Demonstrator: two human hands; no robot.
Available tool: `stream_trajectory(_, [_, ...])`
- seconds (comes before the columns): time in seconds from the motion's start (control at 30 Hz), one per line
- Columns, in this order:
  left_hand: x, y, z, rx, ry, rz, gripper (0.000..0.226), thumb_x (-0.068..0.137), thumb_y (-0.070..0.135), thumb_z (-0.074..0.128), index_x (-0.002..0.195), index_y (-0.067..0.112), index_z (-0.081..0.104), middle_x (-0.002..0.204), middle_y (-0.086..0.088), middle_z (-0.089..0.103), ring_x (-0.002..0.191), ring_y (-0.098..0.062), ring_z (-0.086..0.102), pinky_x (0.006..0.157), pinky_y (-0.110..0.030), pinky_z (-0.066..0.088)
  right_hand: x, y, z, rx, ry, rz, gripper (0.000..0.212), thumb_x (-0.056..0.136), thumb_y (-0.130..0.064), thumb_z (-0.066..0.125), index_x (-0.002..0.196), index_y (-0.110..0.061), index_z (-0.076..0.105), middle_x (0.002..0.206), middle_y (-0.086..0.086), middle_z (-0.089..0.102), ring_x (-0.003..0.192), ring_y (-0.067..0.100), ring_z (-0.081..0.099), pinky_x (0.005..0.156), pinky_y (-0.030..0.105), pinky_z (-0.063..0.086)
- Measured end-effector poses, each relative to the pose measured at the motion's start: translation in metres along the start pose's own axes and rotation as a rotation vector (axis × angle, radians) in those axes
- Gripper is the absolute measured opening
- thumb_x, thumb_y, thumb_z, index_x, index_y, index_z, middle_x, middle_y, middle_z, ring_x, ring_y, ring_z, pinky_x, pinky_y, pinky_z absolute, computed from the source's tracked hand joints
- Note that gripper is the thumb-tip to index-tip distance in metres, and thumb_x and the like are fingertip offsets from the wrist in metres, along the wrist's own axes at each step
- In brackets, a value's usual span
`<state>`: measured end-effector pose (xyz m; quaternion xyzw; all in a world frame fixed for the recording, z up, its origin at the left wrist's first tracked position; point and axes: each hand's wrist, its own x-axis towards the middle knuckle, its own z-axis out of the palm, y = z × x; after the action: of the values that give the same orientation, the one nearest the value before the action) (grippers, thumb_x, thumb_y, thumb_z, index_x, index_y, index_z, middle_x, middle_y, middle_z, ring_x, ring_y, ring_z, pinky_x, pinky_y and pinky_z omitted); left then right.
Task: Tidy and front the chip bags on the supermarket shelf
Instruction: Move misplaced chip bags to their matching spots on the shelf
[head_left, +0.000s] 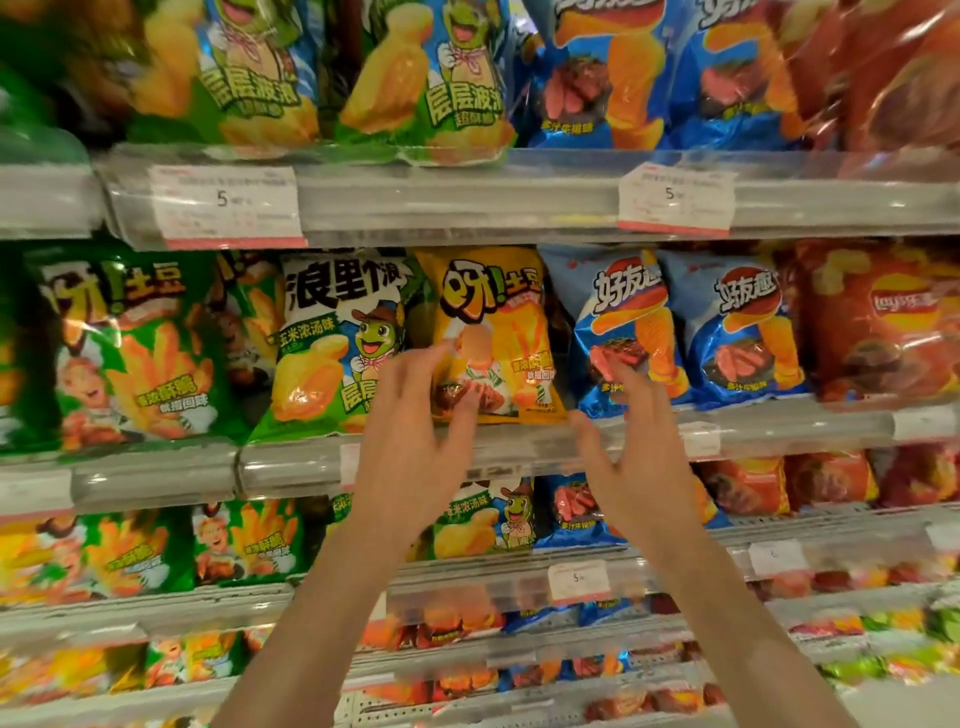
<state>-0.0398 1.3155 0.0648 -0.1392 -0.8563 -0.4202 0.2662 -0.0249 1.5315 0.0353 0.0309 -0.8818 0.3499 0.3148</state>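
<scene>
Both hands were raised to the middle shelf (156, 467), released and grasping nothing. The left hand (415, 447) had its fingers spread over the lower front of the yellow chip bag (493, 332), which stood upright at the shelf's front edge (whether they touched it I could not tell). The right hand (631, 457) reached, fingers loose, toward the blue chip bag (623, 322) just beside it.

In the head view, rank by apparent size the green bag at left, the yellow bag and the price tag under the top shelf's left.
1. green bag
2. yellow bag
3. price tag
</scene>
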Motion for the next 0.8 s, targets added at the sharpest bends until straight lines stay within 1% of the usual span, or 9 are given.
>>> stream_trajectory(0.07, [0.023, 0.009, 0.002, 0.111, -0.039, 0.011, 0.052, 0.1, 0.032, 0.06, 0.148, 0.025, 0.043, 0.152, -0.005, 0.04, 0.136, -0.021, 0.045, 0.108, -0.029, 0.037, 0.028, -0.007, 0.008, -0.01, -0.058, -0.039, 0.059, 0.099, -0.042, 0.057, 0.15, -0.019, 0.038, 0.141, 0.006, 0.048, 0.127, 0.022, 0.051, 0.104, 0.044, 0.048])
stream_trajectory(0.13, [0.04, 0.013, 0.006, 0.201, -0.11, -0.018, 0.057, 0.101, 0.035, 0.056, 0.154, 0.026, 0.036, 0.161, -0.011, 0.031, 0.145, -0.03, 0.037, 0.114, -0.038, 0.035, 0.05, -0.013, 0.017, -0.005, -0.132, -0.038, 0.064, 0.097, -0.048, 0.057, 0.151, -0.019, 0.035, 0.142, 0.007, 0.049, 0.127, 0.025, 0.052, 0.1, 0.048, 0.049])
stream_trajectory(0.2, [0.053, 0.01, 0.013, 0.253, -0.181, -0.061, 0.059, 0.103, 0.04, 0.051, 0.157, 0.029, 0.03, 0.166, -0.013, 0.023, 0.149, -0.036, 0.032, 0.116, -0.046, 0.034, 0.062, -0.014, 0.025, 0.005, -0.199, -0.016, 0.068, 0.098, -0.049, 0.056, 0.155, -0.02, 0.03, 0.145, 0.01, 0.048, 0.131, 0.027, 0.051, 0.103, 0.049, 0.047])
stream_trajectory(0.27, [0.061, 0.003, 0.018, 0.268, -0.238, -0.114, 0.06, 0.103, 0.045, 0.047, 0.157, 0.032, 0.024, 0.166, -0.015, 0.023, 0.147, -0.04, 0.036, 0.114, -0.051, 0.037, 0.065, -0.014, 0.03, 0.017, -0.256, 0.016, 0.068, 0.1, -0.047, 0.053, 0.156, -0.02, 0.026, 0.147, 0.011, 0.048, 0.135, 0.028, 0.047, 0.107, 0.046, 0.044])
stream_trajectory(0.37, [0.066, -0.001, 0.021, 0.255, -0.276, -0.165, 0.066, 0.102, 0.049, 0.047, 0.159, 0.036, 0.016, 0.157, -0.012, 0.038, 0.134, -0.038, 0.052, 0.108, -0.048, 0.043, 0.065, -0.012, 0.035, 0.085, -0.282, 0.045, 0.064, 0.101, -0.043, 0.052, 0.156, -0.019, 0.03, 0.145, 0.007, 0.055, 0.133, 0.024, 0.051, 0.108, 0.043, 0.044])
stream_trajectory(0.5, [0.068, 0.004, 0.019, 0.141, -0.225, -0.158, 0.068, 0.1, 0.042, 0.059, 0.158, 0.037, 0.024, 0.15, -0.009, 0.044, 0.129, -0.028, 0.055, 0.102, -0.035, 0.042, 0.068, -0.016, 0.035, 0.225, -0.289, 0.111, 0.054, 0.103, -0.033, 0.053, 0.153, -0.021, 0.035, 0.127, -0.009, 0.057, 0.116, 0.006, 0.052, 0.097, 0.024, 0.041])
stream_trajectory(0.57, [0.069, 0.006, 0.019, 0.111, -0.182, -0.125, 0.068, 0.096, 0.043, 0.064, 0.156, 0.038, 0.031, 0.15, -0.007, 0.044, 0.134, -0.026, 0.05, 0.108, -0.038, 0.043, 0.07, -0.015, 0.034, 0.278, -0.294, 0.15, 0.055, 0.104, -0.034, 0.052, 0.154, -0.022, 0.033, 0.125, -0.011, 0.056, 0.115, 0.006, 0.054, 0.096, 0.023, 0.041])
stream_trajectory(0.7, [0.072, 0.01, 0.02, 0.057, -0.138, -0.117, 0.068, 0.093, 0.044, 0.068, 0.153, 0.038, 0.038, 0.151, -0.009, 0.041, 0.138, -0.029, 0.044, 0.114, -0.048, 0.041, 0.073, -0.012, 0.032, 0.384, -0.294, 0.24, 0.059, 0.102, -0.04, 0.054, 0.154, -0.025, 0.033, 0.129, -0.007, 0.061, 0.118, 0.013, 0.06, 0.103, 0.036, 0.05])
stream_trajectory(0.8, [0.068, 0.01, 0.012, 0.007, -0.126, -0.117, 0.066, 0.093, 0.045, 0.069, 0.153, 0.038, 0.041, 0.152, -0.009, 0.038, 0.141, -0.028, 0.04, 0.116, -0.046, 0.039, 0.075, -0.019, 0.027, 0.446, -0.294, 0.267, 0.057, 0.102, -0.037, 0.055, 0.153, -0.023, 0.035, 0.113, -0.012, 0.062, 0.104, 0.004, 0.062, 0.084, 0.021, 0.05])
